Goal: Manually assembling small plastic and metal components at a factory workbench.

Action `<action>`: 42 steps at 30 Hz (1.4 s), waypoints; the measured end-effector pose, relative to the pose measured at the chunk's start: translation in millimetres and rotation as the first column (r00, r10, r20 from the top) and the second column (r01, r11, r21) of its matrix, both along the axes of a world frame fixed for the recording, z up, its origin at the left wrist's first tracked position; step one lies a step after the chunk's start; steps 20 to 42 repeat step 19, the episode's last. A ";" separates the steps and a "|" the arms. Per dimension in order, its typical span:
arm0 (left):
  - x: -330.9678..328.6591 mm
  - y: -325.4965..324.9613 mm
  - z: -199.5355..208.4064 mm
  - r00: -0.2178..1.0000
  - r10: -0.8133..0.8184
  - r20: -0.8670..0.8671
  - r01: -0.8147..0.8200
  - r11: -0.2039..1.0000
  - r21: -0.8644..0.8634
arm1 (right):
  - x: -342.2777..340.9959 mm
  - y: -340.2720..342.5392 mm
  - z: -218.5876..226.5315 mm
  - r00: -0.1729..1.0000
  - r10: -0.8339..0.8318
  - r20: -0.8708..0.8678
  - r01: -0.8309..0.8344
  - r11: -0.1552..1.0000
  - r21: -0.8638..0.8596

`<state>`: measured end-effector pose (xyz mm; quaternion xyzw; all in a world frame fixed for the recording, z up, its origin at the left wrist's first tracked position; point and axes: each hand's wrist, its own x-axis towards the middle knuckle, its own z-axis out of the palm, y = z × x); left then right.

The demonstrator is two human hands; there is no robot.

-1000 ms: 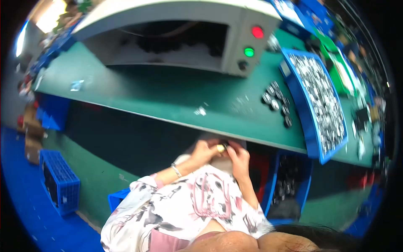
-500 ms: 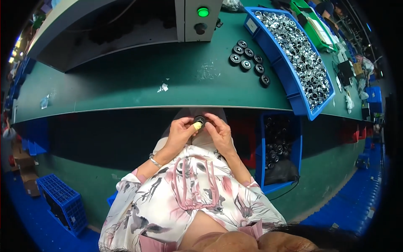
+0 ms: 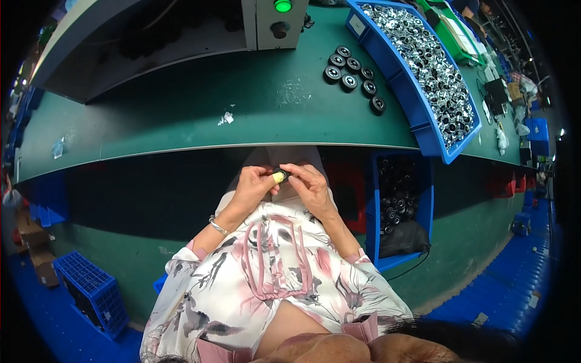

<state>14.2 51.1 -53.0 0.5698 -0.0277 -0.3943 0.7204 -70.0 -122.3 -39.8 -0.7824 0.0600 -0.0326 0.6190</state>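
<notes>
Over my lap, just off the table's front edge, a small black wheel [image 3: 284, 173] is pinched between my two hands. My left hand [image 3: 253, 185], with a yellow wrap on its thumb, closes on it from the left. From the other side my right hand [image 3: 310, 186] grips it with thumb and forefinger; the fingers hide much of it. Several similar black wheels [image 3: 348, 82] with shiny centres lie grouped on the green table [image 3: 200, 115]. Beside them stands a long blue bin [image 3: 425, 130] full of small shiny silver-and-clear parts.
A machine housing [image 3: 275, 27] with a lit green button [image 3: 282, 5] stands at the back left. Below the table, right of my lap, a blue crate [image 3: 373, 212] holds more black wheels. A blue mesh basket [image 3: 91, 290] sits on the floor at left.
The view has shifted a little. My right fingers have closed in over the black wheel, covering more of it; both hands still hold it.
</notes>
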 end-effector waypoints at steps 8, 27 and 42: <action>3.8 -8.8 17.8 1.000 -0.008 0.010 0.009 0.997 -0.076 | -2.0 8.8 0.0 0.988 -0.144 0.057 0.133 0.976 0.173; 0.7 -1.7 7.0 0.966 -0.082 -0.245 0.024 0.973 -0.230 | 3.9 8.8 16.4 0.969 -0.096 0.228 0.113 0.992 -0.063; 0.7 -1.7 7.0 0.966 -0.082 -0.245 0.024 0.973 -0.230 | 3.9 8.8 16.4 0.969 -0.096 0.228 0.113 0.992 -0.063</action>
